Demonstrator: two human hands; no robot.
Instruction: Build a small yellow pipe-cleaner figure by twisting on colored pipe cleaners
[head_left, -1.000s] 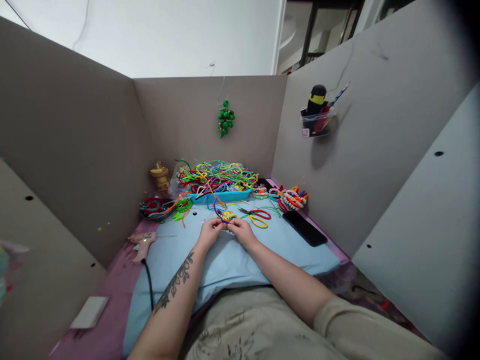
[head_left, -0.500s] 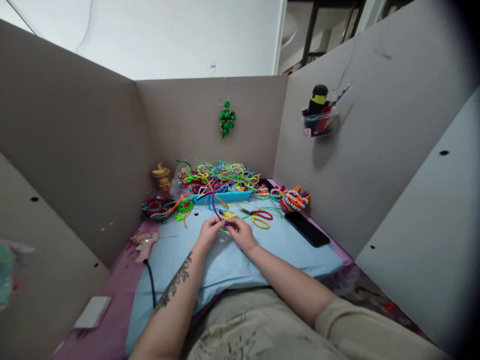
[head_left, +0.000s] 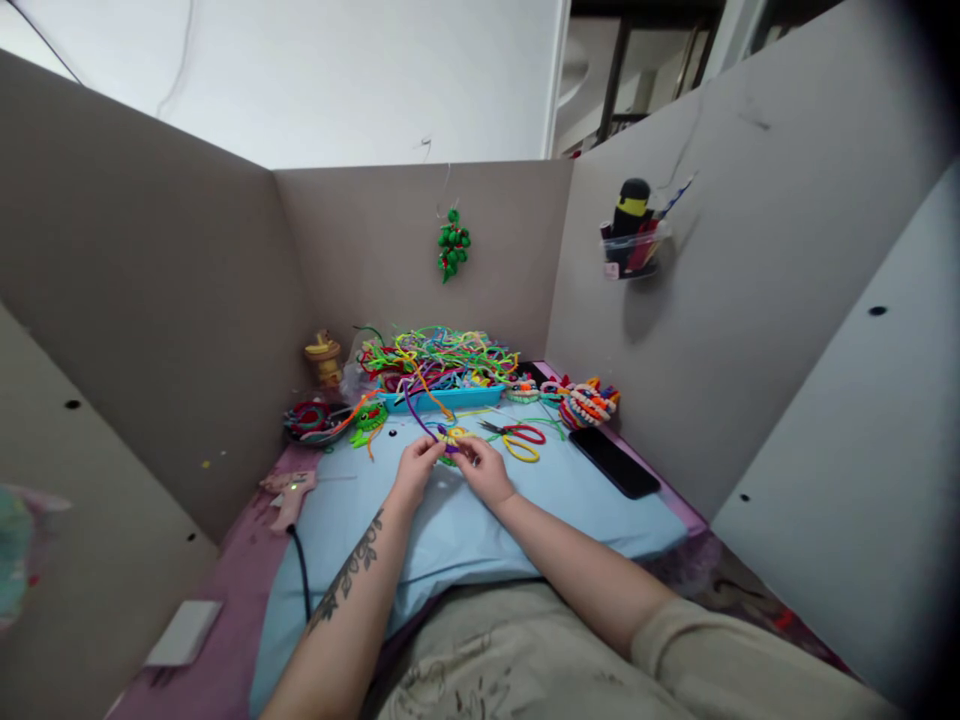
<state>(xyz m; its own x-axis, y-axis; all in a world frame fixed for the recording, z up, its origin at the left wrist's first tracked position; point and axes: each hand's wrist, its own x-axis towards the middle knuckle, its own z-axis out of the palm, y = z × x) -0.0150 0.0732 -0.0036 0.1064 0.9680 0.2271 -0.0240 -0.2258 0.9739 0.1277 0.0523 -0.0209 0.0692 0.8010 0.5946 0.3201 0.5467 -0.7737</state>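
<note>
My left hand [head_left: 418, 469] and my right hand [head_left: 481, 468] meet over the light blue cloth, fingers pinched close together. Between them runs a purple cord [head_left: 417, 412], its free end curving up and to the left. Both hands are closed on it, though the fingertips partly hide the grip. Just beyond my fingers is a small yellow braided piece [head_left: 455, 434], with a bit of green below it. Scissors [head_left: 517, 437] with one red and one yellow handle lie to the right of my right hand.
A blue tray [head_left: 450, 399] heaped with colourful cords stands at the back. A green woven figure [head_left: 369, 418] and a pink glue gun [head_left: 292, 492] lie left. On the right are a black phone [head_left: 613, 462] and an orange-white woven piece [head_left: 588, 405]. Grey panels surround the table.
The purple cord's free end has swung to the left and bends lower. My hands stay in nearly the same place, and the view has tilted slightly.
</note>
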